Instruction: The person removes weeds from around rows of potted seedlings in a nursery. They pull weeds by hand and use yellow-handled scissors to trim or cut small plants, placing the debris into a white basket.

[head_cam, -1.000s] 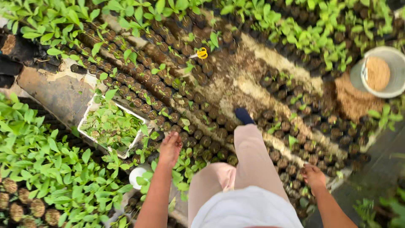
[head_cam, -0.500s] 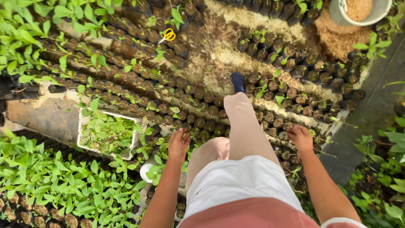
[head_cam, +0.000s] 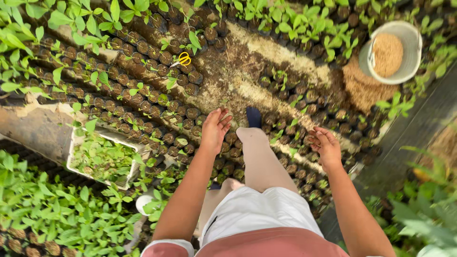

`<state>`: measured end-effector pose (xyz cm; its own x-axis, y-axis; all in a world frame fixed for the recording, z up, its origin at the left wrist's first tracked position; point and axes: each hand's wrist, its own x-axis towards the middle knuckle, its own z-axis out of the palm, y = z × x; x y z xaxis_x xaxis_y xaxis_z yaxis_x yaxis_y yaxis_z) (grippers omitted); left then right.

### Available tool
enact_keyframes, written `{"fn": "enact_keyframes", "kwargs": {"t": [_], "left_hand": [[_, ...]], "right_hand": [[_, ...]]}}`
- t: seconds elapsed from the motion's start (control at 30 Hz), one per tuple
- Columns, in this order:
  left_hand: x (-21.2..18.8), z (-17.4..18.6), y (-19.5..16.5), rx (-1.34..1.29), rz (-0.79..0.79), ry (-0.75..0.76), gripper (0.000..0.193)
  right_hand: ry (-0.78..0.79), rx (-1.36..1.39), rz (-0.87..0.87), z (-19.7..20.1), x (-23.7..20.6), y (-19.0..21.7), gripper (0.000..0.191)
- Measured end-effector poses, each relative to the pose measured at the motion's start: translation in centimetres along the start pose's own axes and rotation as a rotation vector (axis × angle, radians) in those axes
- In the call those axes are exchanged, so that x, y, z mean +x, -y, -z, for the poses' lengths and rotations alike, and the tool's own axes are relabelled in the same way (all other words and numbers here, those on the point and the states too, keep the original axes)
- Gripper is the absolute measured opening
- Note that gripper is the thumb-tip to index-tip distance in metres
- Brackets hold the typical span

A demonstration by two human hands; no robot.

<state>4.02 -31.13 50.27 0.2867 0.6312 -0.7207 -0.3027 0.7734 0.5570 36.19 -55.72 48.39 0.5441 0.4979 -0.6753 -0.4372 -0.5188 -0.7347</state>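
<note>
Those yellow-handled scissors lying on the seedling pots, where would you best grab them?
By the yellow handle loops of the scissors, coming from above. They lie flat on the seedling pots with the loops uppermost and clear, blades toward the leaves. Both the left hand and right hand are empty.

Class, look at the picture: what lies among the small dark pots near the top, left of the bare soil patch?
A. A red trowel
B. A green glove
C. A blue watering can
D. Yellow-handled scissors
D: the scissors, with yellow handles, lie on the pots beyond the open, empty left hand.
</note>
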Motion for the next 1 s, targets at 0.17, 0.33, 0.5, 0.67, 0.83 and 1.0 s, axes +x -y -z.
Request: {"fn": "enact_keyframes", "kwargs": {"t": [0.17, 0.33, 0.5, 0.67, 0.83, 1.0], "left_hand": [[3.1, -7.2, -4.0, -0.054, -0.027, -0.001, 0.022], [5.5, -9.1, -6.7, 0.032, -0.067, -0.059, 0.022], [6.3, -6.8, -8.0, -0.082, -0.077, -0.119, 0.023], [5.9, -3.0, -11.0, -0.108, -0.07, -0.215, 0.021], [7.7, 0.1, -14.2, -0.13, -0.146, -0.265, 0.018], [12.9, 1.7, -17.8, -0.021, -0.111, -0.259, 0.019]], "right_hand": [[0.06, -0.042, -0.001, 0.5, 6.5, 8.5, 0.03], [0.173, 0.015, 0.072, 1.3, 10.5, 13.7, 0.03], [0.133, -0.029, 0.05, 0.9, 11.2, 15.2, 0.032], [0.11, -0.116, 0.005, -2.3, 11.3, 15.3, 0.033], [0.182, -0.066, 0.016, -6.7, 13.2, 15.9, 0.031], [0.19, 0.015, 0.06, -13.9, 15.8, 17.5, 0.029]]}}
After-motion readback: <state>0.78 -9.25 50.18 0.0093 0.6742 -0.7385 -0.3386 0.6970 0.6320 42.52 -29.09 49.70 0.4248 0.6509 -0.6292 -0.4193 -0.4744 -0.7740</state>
